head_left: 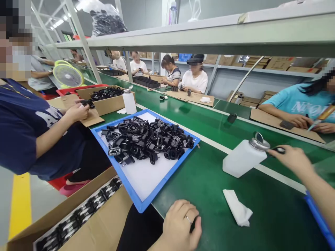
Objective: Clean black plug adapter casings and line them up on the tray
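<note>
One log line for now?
left hand closed on small black plastic part | right hand holds black oval part at cap of white plastic bottle | folded white cloth on green belt

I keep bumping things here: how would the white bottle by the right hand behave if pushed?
The white bottle looks squat and broad-based, so it would probably slide, not tip. Its translucent plastic suggests it is light unless full.

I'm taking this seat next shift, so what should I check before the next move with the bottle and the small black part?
1. Right hand grips the small black part at the cap of the bottle: ok.
2. Bottle stands upright on the green belt: ok.
3. Cloth lies near, between the hands: ok.
4. Left hand free: cannot tell, it curls over something dark.
5. Tray of black plugs fully supported: cannot tell.
</note>
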The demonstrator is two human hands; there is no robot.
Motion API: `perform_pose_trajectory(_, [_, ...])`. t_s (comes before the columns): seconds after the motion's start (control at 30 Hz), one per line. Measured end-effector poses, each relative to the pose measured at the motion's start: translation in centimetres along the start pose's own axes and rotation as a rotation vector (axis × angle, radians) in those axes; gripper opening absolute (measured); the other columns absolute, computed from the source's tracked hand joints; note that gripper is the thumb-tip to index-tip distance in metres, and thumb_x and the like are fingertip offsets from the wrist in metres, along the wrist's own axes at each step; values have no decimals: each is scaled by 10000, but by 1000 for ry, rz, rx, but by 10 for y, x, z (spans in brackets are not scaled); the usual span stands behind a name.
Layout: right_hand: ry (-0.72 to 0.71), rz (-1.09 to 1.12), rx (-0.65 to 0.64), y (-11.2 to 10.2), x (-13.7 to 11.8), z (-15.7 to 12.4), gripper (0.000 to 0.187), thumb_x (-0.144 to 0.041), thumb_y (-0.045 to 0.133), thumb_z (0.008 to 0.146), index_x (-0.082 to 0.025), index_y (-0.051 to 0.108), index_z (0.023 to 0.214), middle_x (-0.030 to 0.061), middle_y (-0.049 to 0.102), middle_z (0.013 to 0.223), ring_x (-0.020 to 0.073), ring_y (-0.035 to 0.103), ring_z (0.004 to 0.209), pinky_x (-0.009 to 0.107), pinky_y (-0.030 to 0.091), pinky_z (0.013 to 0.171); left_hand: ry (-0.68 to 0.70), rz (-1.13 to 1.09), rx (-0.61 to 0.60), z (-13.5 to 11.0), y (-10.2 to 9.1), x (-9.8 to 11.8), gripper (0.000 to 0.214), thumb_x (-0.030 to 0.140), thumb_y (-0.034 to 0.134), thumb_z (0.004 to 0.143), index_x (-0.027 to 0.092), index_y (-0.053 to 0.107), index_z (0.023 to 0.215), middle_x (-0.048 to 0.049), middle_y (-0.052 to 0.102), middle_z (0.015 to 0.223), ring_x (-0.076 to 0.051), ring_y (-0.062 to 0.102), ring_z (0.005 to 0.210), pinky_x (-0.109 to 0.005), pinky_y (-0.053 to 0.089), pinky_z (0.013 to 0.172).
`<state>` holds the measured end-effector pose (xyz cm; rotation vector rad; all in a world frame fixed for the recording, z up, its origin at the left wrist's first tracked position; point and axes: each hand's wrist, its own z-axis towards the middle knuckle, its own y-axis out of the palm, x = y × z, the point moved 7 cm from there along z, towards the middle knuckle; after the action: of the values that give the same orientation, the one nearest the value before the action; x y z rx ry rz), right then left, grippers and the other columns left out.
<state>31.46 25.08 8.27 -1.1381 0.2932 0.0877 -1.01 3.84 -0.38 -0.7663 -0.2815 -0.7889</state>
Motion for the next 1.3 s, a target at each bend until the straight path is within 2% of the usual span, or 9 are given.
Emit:
perform_pose_trajectory(0.07, [101,-150,9,-37,-3,-22,545,-691,259,668,-184,449,606,213,509,664,346,494,839,393,368,532,-28,3,-29,1,1,1,128,127,445,662,195,541,711,-2,599,666,-144,550,670,-273,478,612])
perform_pose_trajectory(0.2, [-320,-69,150,-75,-92,-107,595,-746,195,641,-211,446,707,135,517,735,274,525,682,376,408,496,-42,10,-5,0,-2,3,135,114,443,683,197,542,723,2,603,692,-128,547,669,-260,470,606])
perform_pose_trajectory(0.33, [-775,61,-132,-13,-184,-206,353,-490,273,811,-196,459,868,87,517,888,177,544,650,273,453,464,3,-10,62,-4,-10,3,207,96,440,695,183,512,868,-31,598,830,-144,533,802,-298,455,718])
perform_pose_trajectory(0.43, [-835,25,-319,33,-206,-238,290,-393,356,806,-154,477,916,103,518,916,211,541,713,314,466,524,26,-52,68,-6,-15,1,252,87,443,697,164,469,935,-70,556,928,-160,499,885,-328,434,773])
perform_pose_trajectory(0.63, [-511,-60,-326,12,-165,-203,507,-455,419,768,-128,347,1149,132,445,1112,275,439,987,390,411,751,-149,-133,-69,-3,-13,-9,365,186,484,694,160,382,1043,-97,473,1051,-189,421,1012,-366,390,838])
perform_pose_trajectory(0.73, [-159,-326,-450,11,-121,-183,421,-442,390,786,-105,449,1031,151,523,963,298,500,865,392,417,650,-294,-101,-196,1,-4,-12,489,273,551,647,163,353,1080,-96,457,1068,-209,413,1017,-374,387,833])
perform_pose_trajectory(0.83, [-26,-412,-649,34,-96,-185,398,-485,419,756,-111,500,866,143,546,857,285,528,758,360,406,585,-313,-13,-316,7,9,-9,494,324,587,613,165,404,1043,-81,480,1039,-228,420,996,-389,376,825])
perform_pose_trajectory(1.07, [-3,54,-770,54,-90,-181,188,-283,561,655,-182,416,591,-12,489,570,172,511,590,233,334,476,-207,138,-412,10,27,-6,316,316,559,643,172,520,922,-66,517,1024,-241,419,992,-393,360,802])
perform_pose_trajectory(1.3, [465,748,-766,49,-81,-189,265,-147,537,640,-173,399,865,-9,538,635,137,519,543,216,402,447,-187,151,-393,10,25,-5,303,287,555,644,164,529,920,-77,522,1019,-248,426,984,-395,360,793])
